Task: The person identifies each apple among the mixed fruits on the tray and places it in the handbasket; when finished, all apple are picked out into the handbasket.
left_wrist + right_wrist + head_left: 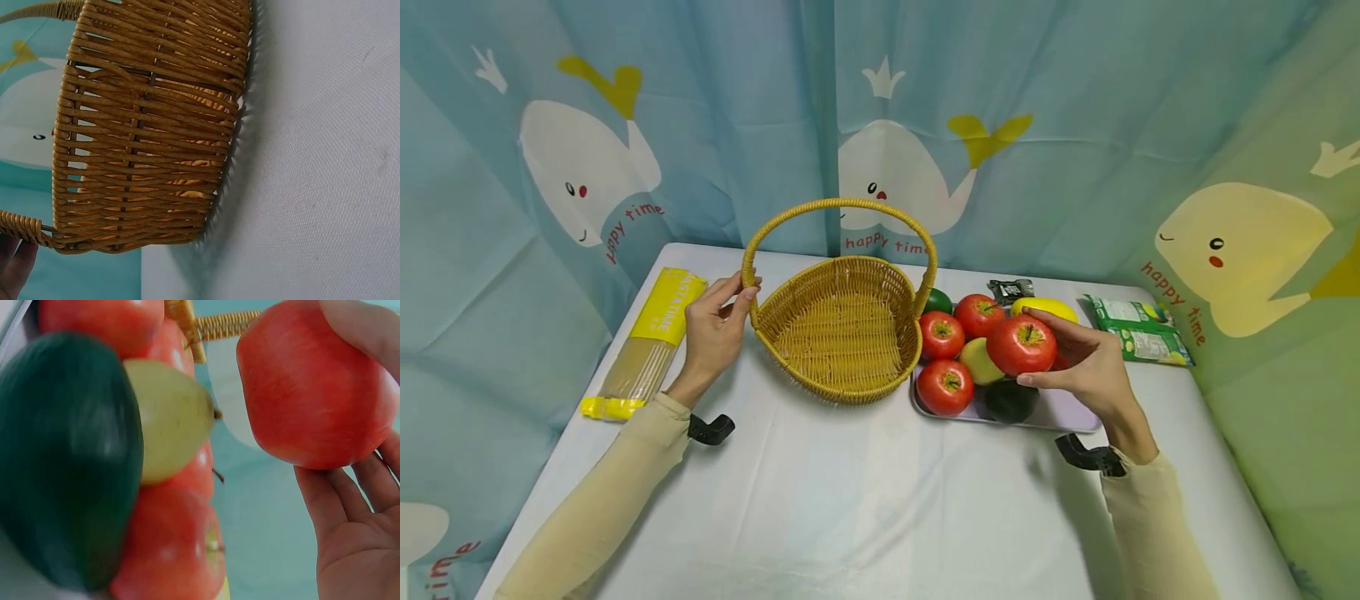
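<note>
Your left hand pinches the handle of the basket low down, likely steadying it | your right hand, spread wide, clasps an apple above the tray, presumably clearing the other fruit.

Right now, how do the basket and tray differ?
Look: the basket is golden and woven; the tray is smooth and pale purple.
Shape: the basket has a tall arched handle; the tray is low, with no handle visible.
Contents: the basket looks empty; the tray is loaded with fruit.
Shared: both are open on top.
</note>
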